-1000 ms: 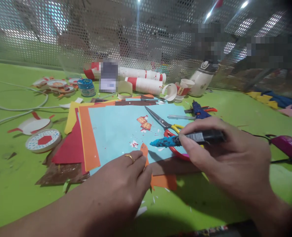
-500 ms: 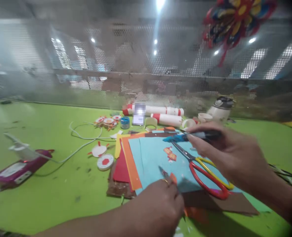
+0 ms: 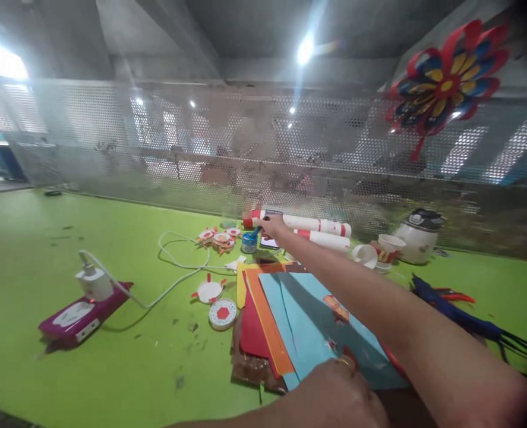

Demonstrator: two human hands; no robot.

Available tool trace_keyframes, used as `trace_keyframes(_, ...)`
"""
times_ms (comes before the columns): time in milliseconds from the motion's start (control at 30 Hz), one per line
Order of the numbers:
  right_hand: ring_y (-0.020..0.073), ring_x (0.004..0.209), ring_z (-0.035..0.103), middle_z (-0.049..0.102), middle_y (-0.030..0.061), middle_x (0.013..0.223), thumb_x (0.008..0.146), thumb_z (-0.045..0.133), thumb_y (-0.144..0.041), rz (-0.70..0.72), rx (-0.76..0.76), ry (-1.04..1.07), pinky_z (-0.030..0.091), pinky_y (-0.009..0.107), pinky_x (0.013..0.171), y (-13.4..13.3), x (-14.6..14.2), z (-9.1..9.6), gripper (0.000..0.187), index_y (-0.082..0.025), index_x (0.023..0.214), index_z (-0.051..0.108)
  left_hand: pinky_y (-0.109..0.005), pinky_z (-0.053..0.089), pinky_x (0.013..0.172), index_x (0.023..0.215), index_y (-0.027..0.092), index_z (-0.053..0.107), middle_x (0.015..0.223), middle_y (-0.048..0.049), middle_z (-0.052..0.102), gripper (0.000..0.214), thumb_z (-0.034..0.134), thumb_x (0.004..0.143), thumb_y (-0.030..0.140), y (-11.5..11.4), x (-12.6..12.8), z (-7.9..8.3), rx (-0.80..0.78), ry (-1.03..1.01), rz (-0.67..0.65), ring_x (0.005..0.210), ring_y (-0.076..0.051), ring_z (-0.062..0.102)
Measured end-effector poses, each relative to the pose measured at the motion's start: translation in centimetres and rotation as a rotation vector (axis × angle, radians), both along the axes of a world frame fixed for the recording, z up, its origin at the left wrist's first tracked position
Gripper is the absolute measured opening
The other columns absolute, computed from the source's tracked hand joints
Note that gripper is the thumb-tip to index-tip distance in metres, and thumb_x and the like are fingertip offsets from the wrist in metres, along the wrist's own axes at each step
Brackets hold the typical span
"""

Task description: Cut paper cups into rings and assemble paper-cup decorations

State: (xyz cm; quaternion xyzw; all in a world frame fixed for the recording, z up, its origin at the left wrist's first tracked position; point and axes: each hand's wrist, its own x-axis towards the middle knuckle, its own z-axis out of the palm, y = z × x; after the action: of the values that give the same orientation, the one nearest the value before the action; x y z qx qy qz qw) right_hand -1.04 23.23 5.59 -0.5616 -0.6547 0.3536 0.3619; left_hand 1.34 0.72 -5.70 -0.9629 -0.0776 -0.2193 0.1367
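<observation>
At the back of the table my right hand [image 3: 271, 226] is closed around a paintbrush, most of it hidden by the fingers. Its blue tip [image 3: 256, 232] points down into the mouth of a small blue paint jar [image 3: 249, 244]. My left hand [image 3: 341, 389] rests low over a stack of coloured paper, fingers closed; a small reddish bit shows at the fingertips, too hidden to name. Light blue paper [image 3: 299, 321] tops the stack, with orange paper pieces [image 3: 335, 308] lying on it. My right forearm covers most of the scissors, leaving a red handle [image 3: 392, 359] partly visible.
White tubes with red bands [image 3: 325, 239] lie behind the paper near a phone [image 3: 270, 242]. Round paper crafts [image 3: 223, 314] sit left of the stack. A purple power strip [image 3: 73, 321] carries a plugged charger and cable. Cups [image 3: 385, 246] and a kettle [image 3: 419, 238] stand back right.
My right hand has moved forward and left with the paintbrush, from above the paper to the paint jar. My left hand stays near the paper. The whole view has shifted.
</observation>
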Motion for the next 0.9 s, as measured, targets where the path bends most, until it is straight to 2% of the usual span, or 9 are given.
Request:
trace_keyframes(100,0.0197,0.095,0.061,0.059,0.0080,0.116,0.091,0.055,-0.031,0.028,-0.059,-0.100,0.053,0.040,0.080,0.2,0.1,-0.3,0.031,-0.015,0.117,0.055,-0.036,0.042,0.060,0.059,0.017,0.053,0.059,-0.0062,0.058,0.019,0.054,0.078,0.016,0.0,0.0,-0.1,-0.038,0.000,0.006,0.055,-0.017,0.052)
trace_keyframes(200,0.0162,0.074,0.063,0.065,0.0075,0.089,0.092,0.052,-0.039,0.036,-0.003,-0.187,0.051,0.031,0.066,-0.7,2.0,0.7,0.032,-0.011,0.105,0.061,-0.035,0.042,0.059,0.063,0.017,0.056,0.061,-0.0065,0.058,0.014,0.055,0.076,0.015,-0.5,-0.6,0.7,-0.075,0.030,0.017,0.057,-0.017,0.053)
trace_keyframes(267,0.0137,0.060,0.057,0.062,0.0041,0.066,0.090,0.053,-0.041,0.020,0.077,-0.232,0.044,0.025,0.057,-2.2,4.6,1.6,0.033,-0.011,0.094,0.065,-0.034,0.042,0.059,0.066,0.015,0.057,0.062,-0.0070,0.059,0.010,0.057,0.076,0.016,-1.2,-1.1,1.7,-0.116,0.082,0.022,0.060,-0.017,0.054)
trace_keyframes(400,0.0109,0.057,0.050,0.056,-0.0017,0.058,0.080,0.065,-0.037,-0.011,0.175,-0.312,0.034,0.022,0.054,-8.2,11.8,2.4,0.022,-0.015,0.081,0.068,-0.033,0.044,0.062,0.076,0.011,0.059,0.070,-0.0101,0.061,0.003,0.059,0.075,0.014,-2.5,-1.9,4.0,-0.227,0.082,0.152,0.067,-0.020,0.056)
trace_keyframes(433,0.0108,0.056,0.049,0.055,-0.0023,0.056,0.079,0.065,-0.036,0.001,0.196,-0.341,0.032,0.022,0.054,-10.0,13.6,2.3,0.022,-0.015,0.078,0.069,-0.033,0.045,0.063,0.078,0.010,0.059,0.071,-0.0104,0.061,0.004,0.059,0.075,0.013,-2.6,-2.0,4.5,-0.254,0.089,0.165,0.068,-0.020,0.056)
trace_keyframes(500,0.0107,0.053,0.047,0.053,-0.0023,0.053,0.083,0.059,-0.034,0.137,0.284,-0.491,0.030,0.023,0.052,-13.6,16.6,1.6,0.024,-0.014,0.077,0.070,-0.033,0.046,0.064,0.081,0.009,0.059,0.073,-0.0106,0.062,0.005,0.057,0.077,0.012,-2.7,-2.0,5.1,-0.300,0.115,0.181,0.071,-0.020,0.056)
trace_keyframes(600,0.0102,0.053,0.045,0.057,-0.0005,0.058,0.084,0.055,-0.033,0.195,0.317,-0.537,0.030,0.023,0.051,-17.3,19.6,0.0,0.026,-0.012,0.082,0.071,-0.036,0.047,0.071,0.081,0.010,0.058,0.074,-0.0100,0.061,0.008,0.049,0.082,0.009,-2.6,-1.7,5.1,-0.270,0.124,0.208,0.073,-0.021,0.055)
trace_keyframes(767,0.0097,0.056,0.044,0.059,0.0006,0.063,0.085,0.055,-0.030,0.177,0.383,-0.394,0.034,0.022,0.053,-19.0,20.9,-2.5,0.025,-0.011,0.083,0.071,-0.036,0.048,0.075,0.084,0.011,0.057,0.080,-0.0098,0.060,0.009,0.050,0.081,0.008,-2.6,-1.4,4.1,-0.214,0.117,0.241,0.077,-0.021,0.054)
trace_keyframes(900,0.0107,0.059,0.048,0.062,0.0018,0.066,0.086,0.054,-0.028,0.151,0.454,-0.322,0.035,0.024,0.056,-20.1,21.0,-2.8,0.024,-0.012,0.078,0.070,-0.037,0.049,0.072,0.088,0.011,0.059,0.083,-0.0114,0.061,0.012,0.047,0.084,0.010,-2.7,-1.6,4.6,-0.111,0.005,0.230,0.077,-0.021,0.054)
